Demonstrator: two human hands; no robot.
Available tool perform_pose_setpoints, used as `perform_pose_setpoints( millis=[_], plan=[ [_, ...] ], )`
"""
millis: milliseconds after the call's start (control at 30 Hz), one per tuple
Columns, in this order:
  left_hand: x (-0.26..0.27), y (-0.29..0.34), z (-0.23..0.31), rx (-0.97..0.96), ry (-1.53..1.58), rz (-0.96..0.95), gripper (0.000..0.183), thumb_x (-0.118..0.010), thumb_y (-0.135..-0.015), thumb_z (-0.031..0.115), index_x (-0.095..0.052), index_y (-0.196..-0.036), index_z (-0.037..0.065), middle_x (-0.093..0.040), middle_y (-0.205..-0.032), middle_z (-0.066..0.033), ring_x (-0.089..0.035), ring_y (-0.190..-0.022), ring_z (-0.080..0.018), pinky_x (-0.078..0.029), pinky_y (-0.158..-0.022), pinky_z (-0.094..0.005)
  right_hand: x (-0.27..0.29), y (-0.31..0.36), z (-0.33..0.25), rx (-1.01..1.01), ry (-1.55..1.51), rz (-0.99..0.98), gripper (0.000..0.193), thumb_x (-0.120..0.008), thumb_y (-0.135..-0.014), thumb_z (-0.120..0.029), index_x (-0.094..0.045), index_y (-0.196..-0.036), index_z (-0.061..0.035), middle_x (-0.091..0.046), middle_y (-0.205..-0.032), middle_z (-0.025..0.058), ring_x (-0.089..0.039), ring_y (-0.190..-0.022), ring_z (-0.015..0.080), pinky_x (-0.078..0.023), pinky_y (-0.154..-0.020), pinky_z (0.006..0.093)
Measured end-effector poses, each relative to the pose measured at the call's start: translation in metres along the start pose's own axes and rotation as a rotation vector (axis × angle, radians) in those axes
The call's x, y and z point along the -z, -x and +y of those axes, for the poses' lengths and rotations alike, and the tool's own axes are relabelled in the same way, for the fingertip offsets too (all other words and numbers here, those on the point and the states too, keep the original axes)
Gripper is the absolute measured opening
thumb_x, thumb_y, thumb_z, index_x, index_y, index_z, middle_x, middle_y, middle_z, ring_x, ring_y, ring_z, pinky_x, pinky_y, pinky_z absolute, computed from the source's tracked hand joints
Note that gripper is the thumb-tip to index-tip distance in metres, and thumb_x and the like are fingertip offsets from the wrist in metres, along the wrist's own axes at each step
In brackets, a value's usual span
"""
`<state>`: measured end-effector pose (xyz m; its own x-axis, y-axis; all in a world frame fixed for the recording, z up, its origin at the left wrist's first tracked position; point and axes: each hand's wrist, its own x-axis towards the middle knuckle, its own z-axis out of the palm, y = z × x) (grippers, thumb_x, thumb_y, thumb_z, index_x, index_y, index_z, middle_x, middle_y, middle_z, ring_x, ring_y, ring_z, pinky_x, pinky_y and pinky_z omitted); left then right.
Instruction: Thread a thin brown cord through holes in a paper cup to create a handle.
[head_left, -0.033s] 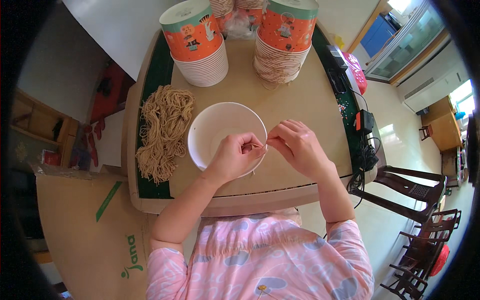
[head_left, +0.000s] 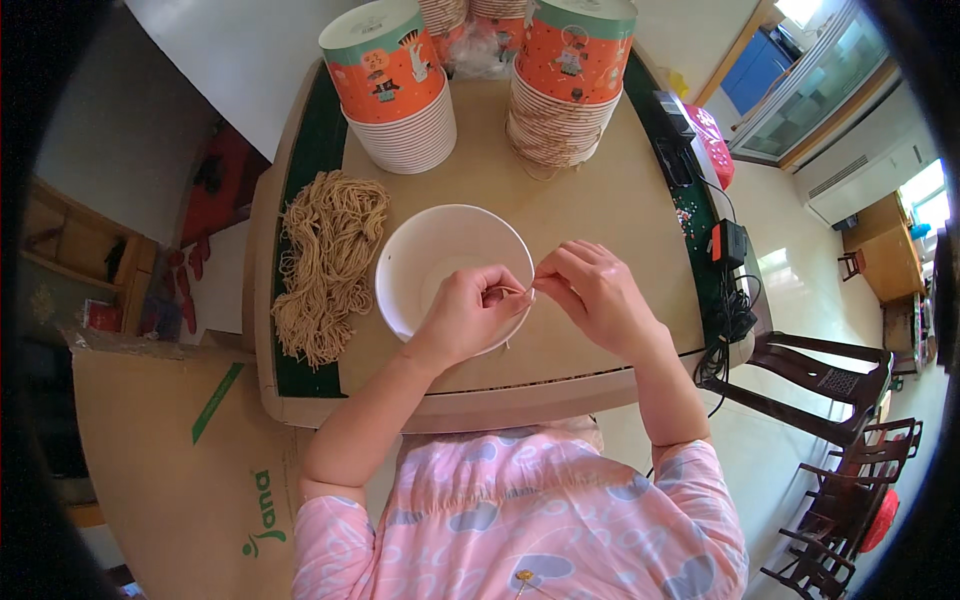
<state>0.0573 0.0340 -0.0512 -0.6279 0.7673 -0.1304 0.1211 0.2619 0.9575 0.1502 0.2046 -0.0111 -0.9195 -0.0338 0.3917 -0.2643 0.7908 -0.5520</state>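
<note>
A white paper bucket (head_left: 455, 245) stands on the table before me, its mouth facing up. Small dark holes show near its left rim. My left hand (head_left: 475, 310) is closed over the near right rim, with a tan cord (head_left: 512, 291) between thumb and fingers. Against those fingertips, at the right rim, my right hand (head_left: 590, 295) pinches what looks like the cord's end; the fingers hide most of it. A short tail of cord shows below the bucket. To the left lies a loose heap of tan cords (head_left: 330, 265).
Two tall stacks of orange and green paper buckets, a left stack (head_left: 400, 125) and a right stack (head_left: 560, 120) with cords hanging from it, stand at the back. Black cables (head_left: 735, 320) and a power adapter (head_left: 728, 242) lie along the right edge. A cardboard box (head_left: 180, 450) sits at lower left.
</note>
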Motion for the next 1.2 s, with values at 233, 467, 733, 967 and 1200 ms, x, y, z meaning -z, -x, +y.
perform_pose_setpoints(
  millis=[233,467,733,967,1200],
  plan=[
    [0.037,0.057,0.08,0.039,0.103,0.039,0.021,-0.068,-0.084,0.014,-0.061,-0.1,0.003,-0.051,-0.064,0.0004,-0.048,-0.056,-0.0066,-0.041,-0.055,-0.0228,-0.011,0.006,0.003,-0.051,-0.154,0.011,0.007,-0.066,-0.08,-0.001,-0.061,-0.085,-0.0024,-0.058,-0.082,0.0084,-0.06,-0.073,0.023,-0.049,-0.064,0.0316],
    [0.063,0.069,0.066,-0.289,-0.708,-0.146,0.034,-0.068,-0.082,0.023,-0.059,-0.109,0.004,-0.061,-0.101,-0.0136,-0.057,-0.1,-0.0302,-0.047,-0.086,-0.0386,-0.019,0.009,0.0,-0.07,-0.214,0.006,0.007,-0.066,-0.08,0.0,-0.062,-0.086,-0.0025,-0.058,-0.084,0.0075,-0.061,-0.072,0.0206,-0.05,-0.062,0.0298],
    [0.02,0.011,0.026,0.048,-0.363,-0.28,0.021,-0.061,-0.086,0.013,-0.057,-0.101,-0.001,-0.061,-0.095,-0.0155,-0.064,-0.085,-0.0265,-0.051,-0.076,-0.0353,-0.015,0.019,-0.003,-0.093,-0.207,0.024,0.008,-0.067,-0.08,0.0,-0.062,-0.085,-0.0038,-0.058,-0.083,0.0077,-0.061,-0.073,0.0208,-0.05,-0.063,0.0303],
    [0.024,-0.013,0.004,0.445,0.687,-0.326,0.013,-0.05,-0.094,0.013,-0.052,-0.101,0.002,-0.062,-0.088,-0.0108,-0.064,-0.076,-0.0201,-0.054,-0.069,-0.0315,-0.029,0.02,-0.003,-0.036,-0.189,0.058,0.007,-0.065,-0.08,-0.006,-0.061,-0.085,-0.0059,-0.057,-0.089,0.0089,-0.059,-0.079,0.0283,-0.05,-0.066,0.0366],
    [0.022,-0.015,-0.002,0.514,0.74,-0.114,0.011,-0.049,-0.09,0.013,-0.054,-0.093,0.003,-0.062,-0.09,-0.0121,-0.062,-0.076,-0.0206,-0.051,-0.073,-0.0374,-0.038,0.018,-0.001,-0.03,-0.114,0.136,0.011,-0.065,-0.08,-0.006,-0.06,-0.089,-0.0058,-0.056,-0.095,0.0088,-0.058,-0.084,0.0283,-0.05,-0.067,0.0372]
  ],
)
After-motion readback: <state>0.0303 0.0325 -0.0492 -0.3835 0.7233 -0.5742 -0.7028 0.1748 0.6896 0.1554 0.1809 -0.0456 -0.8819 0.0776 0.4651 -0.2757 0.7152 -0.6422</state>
